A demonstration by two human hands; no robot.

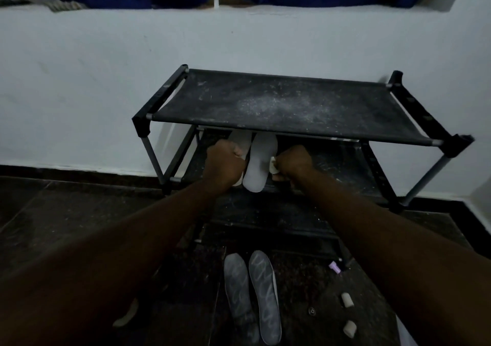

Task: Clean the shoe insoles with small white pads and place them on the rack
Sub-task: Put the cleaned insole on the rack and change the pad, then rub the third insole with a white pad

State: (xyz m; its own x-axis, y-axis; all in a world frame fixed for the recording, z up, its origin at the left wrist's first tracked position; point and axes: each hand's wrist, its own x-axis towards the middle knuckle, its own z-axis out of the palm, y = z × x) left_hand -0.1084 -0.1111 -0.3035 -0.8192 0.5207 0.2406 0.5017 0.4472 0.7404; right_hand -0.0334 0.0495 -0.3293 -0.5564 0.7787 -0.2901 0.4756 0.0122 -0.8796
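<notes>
**A:** Head view, starting at the hands: what is each grip on?

**B:** The left hand (pixel 225 163) is fisted, knuckles up, with its grip clamped on the near part of the left white insole (pixel 241 140). The right hand (pixel 294 165) is curled too, its grip pinched together on a small white pad (pixel 273 165) at the right edge of the right white insole (pixel 259 165).

**A:** And the arms?

**B:** Both forearms are stretched straight forward and angle in towards each other, reaching under the top shelf (pixel 279 104).

**A:** Where do those insoles lie?

**B:** They lie side by side on the middle shelf (pixel 345 165) of the black rack (pixel 451 146). Their long axes run front to back, the far ends hidden under the dusty top shelf. The right one's rounded near end reaches the shelf's front edge.

**A:** Anything farther out?

**B:** On the dark floor (pixel 79 212) in front of the rack lie a left grey insole (pixel 239 292) and a right grey insole (pixel 265 296), close together. Their long axes point at the rack. To their right are two spare pads (pixel 347 300), well apart from the hands. The rack stands against a white wall (pixel 79 80).
</notes>
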